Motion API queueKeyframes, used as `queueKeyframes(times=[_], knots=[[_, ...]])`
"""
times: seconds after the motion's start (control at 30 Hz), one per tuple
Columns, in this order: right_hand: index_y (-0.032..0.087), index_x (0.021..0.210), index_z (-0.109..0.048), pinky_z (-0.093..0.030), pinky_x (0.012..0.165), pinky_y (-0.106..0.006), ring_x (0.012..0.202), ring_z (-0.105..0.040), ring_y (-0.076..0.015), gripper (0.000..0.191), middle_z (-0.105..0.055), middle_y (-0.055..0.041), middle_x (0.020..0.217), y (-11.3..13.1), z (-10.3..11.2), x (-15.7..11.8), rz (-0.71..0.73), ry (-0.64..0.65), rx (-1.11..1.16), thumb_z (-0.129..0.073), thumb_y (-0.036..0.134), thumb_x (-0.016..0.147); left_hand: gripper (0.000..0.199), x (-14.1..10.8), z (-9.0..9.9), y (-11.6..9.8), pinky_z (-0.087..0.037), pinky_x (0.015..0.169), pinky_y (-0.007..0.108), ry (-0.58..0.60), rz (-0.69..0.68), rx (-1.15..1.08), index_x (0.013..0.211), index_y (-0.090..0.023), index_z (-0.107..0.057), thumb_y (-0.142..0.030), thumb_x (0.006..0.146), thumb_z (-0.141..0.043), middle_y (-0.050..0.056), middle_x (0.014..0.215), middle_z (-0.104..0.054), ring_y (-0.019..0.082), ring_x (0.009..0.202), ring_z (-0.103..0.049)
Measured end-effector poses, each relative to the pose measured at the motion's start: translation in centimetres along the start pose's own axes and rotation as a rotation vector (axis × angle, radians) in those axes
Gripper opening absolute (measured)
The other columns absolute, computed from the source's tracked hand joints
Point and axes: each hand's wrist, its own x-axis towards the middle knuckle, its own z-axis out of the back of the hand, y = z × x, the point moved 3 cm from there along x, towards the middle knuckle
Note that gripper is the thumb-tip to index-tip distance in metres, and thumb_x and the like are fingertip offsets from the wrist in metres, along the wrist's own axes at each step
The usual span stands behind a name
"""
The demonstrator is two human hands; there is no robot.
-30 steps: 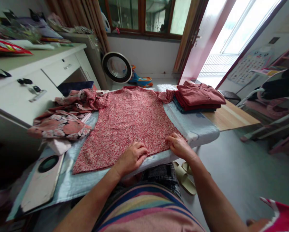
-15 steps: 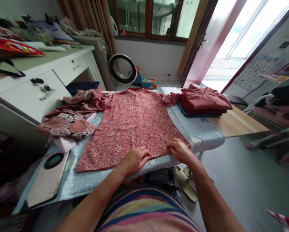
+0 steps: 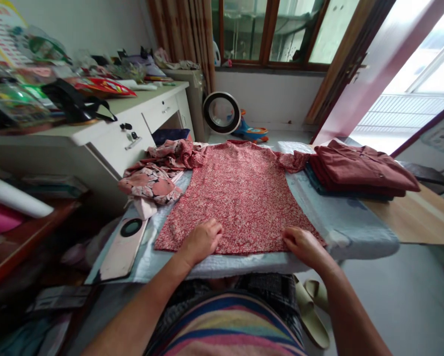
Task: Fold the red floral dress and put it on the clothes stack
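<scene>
A red patterned short-sleeved top (image 3: pixel 244 198) lies spread flat on a padded board with a pale blue cover (image 3: pixel 355 222), its hem toward me. My left hand (image 3: pixel 203 241) rests on the hem left of centre, fingers curled and pressed together at the fabric. Near the right end of the hem, my right hand (image 3: pixel 303 244) has its fingers closed on the cloth edge. Left of the top lies a crumpled floral garment (image 3: pixel 151 185). A folded stack of dark red clothes (image 3: pixel 363 168) sits at the board's right.
A flat pale pink object with a dark disc (image 3: pixel 120 254) lies on the board's left end. Behind are a cluttered white desk (image 3: pixel 114 143), a round black-rimmed object (image 3: pixel 222 112) and a blue toy (image 3: pixel 251 131). Slippers (image 3: pixel 313 316) lie on the floor below.
The view has turned left, showing more of the desk. My hands are farther apart along the hem; my left hand has shifted left over the top, and the hem lies straighter.
</scene>
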Motion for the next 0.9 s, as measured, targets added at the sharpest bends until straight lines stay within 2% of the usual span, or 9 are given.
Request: queueKeyframes(times=[0.07, 0.23, 0.43, 0.5, 0.57, 0.63, 0.7, 0.8, 0.9], knots=[[0.020, 0.072, -0.061, -0.038, 0.067, -0.028, 0.070, -0.056, -0.0168, 0.019, -0.063, -0.0023, 0.073, 0.3, 0.3, 0.2, -0.016, 0.014, -0.007, -0.048, 0.018, 0.086, 0.013, -0.6, 0.8, 1.8, -0.047, 0.086, 0.032, -0.048, 0.049, 0.039, 0.088, -0.021, -0.061, -0.019, 0.093, -0.049, 0.004, 0.094, -0.059, 0.018, 0.090, -0.058], [0.019, 0.080, -0.064, -0.042, 0.077, -0.029, 0.083, -0.058, -0.0189, 0.017, -0.063, -0.0067, 0.087, 1.5, 0.4, 1.1, 0.050, -0.089, -0.017, -0.049, 0.019, 0.087, 0.015, -1.8, 2.9, 6.0, -0.043, 0.098, 0.041, -0.198, 0.148, 0.206, 0.098, -0.021, -0.064, -0.017, 0.089, -0.052, 0.009, 0.107, -0.061, 0.024, 0.104, -0.055], [0.020, 0.069, -0.058, -0.035, 0.064, -0.027, 0.066, -0.054, -0.0156, 0.018, -0.061, -0.0017, 0.070, 0.9, 0.2, 1.3, -0.035, 0.036, -0.069, -0.050, 0.018, 0.085, 0.019, -3.3, 5.0, 9.0, -0.047, 0.078, 0.034, -0.098, 0.415, 0.382, 0.089, -0.020, -0.062, -0.024, 0.093, -0.045, 0.008, 0.092, -0.063, 0.023, 0.086, -0.060], [0.021, 0.067, -0.057, -0.034, 0.062, -0.027, 0.062, -0.053, -0.0151, 0.020, -0.060, -0.0009, 0.066, 1.1, 0.6, 1.8, -0.058, 0.031, -0.086, -0.050, 0.018, 0.085, 0.020, -2.7, 5.9, 8.9, -0.047, 0.077, 0.035, -0.109, 0.404, 0.447, 0.091, -0.020, -0.063, -0.023, 0.093, -0.043, 0.009, 0.092, -0.064, 0.025, 0.088, -0.061], [0.020, 0.070, -0.060, -0.037, 0.066, -0.027, 0.068, -0.056, -0.0160, 0.019, -0.062, -0.0024, 0.071, 1.8, 0.7, 2.6, -0.018, -0.022, -0.085, -0.050, 0.017, 0.086, 0.020, -1.1, 6.6, 8.7, -0.046, 0.085, 0.037, -0.152, 0.311, 0.484, 0.094, -0.020, -0.064, -0.021, 0.092, -0.044, 0.010, 0.097, -0.065, 0.026, 0.097, -0.060], [0.020, 0.080, -0.064, -0.042, 0.077, -0.029, 0.081, -0.059, -0.0185, 0.016, -0.066, -0.0061, 0.085, 2.7, 0.4, 3.6, 0.052, -0.111, -0.089, -0.051, 0.018, 0.088, 0.021, 0.8, 7.1, 8.7, -0.043, 0.093, 0.039, -0.185, 0.206, 0.484, 0.097, -0.019, -0.065, -0.018, 0.092, -0.045, 0.011, 0.105, -0.066, 0.027, 0.106, -0.057], [0.018, 0.095, -0.068, -0.043, 0.091, -0.034, 0.100, -0.058, -0.0229, 0.016, -0.065, -0.0106, 0.106, 3.3, -0.6, 4.5, 0.097, -0.217, -0.111, -0.052, 0.021, 0.090, 0.024, 2.5, 7.3, 9.4, -0.042, 0.094, 0.041, -0.179, 0.183, 0.491, 0.099, -0.018, -0.066, -0.017, 0.092, -0.044, 0.012, 0.110, -0.066, 0.028, 0.109, -0.057], [0.017, 0.116, -0.065, -0.039, 0.104, -0.044, 0.121, -0.049, -0.0290, 0.028, -0.057, -0.0138, 0.131, 3.3, -2.6, 5.1, 0.084, -0.330, -0.157, -0.054, 0.028, 0.092, 0.028, 3.9, 7.3, 11.3, -0.042, 0.092, 0.042, -0.093, 0.293, 0.556, 0.104, -0.018, -0.067, -0.014, 0.091, -0.043, 0.012, 0.112, -0.066, 0.029, 0.110, -0.057], [0.019, 0.122, -0.063, -0.039, 0.106, -0.046, 0.124, -0.049, -0.0290, 0.032, -0.058, -0.0120, 0.132, 2.8, -4.1, 5.1, 0.074, -0.378, -0.188, -0.051, 0.032, 0.095, 0.031, 4.1, 7.5, 13.0, -0.041, 0.092, 0.045, -0.050, 0.446, 0.628, 0.103, -0.013, -0.069, -0.011, 0.089, -0.042, 0.017, 0.114, -0.066, 0.032, 0.111, -0.057]])
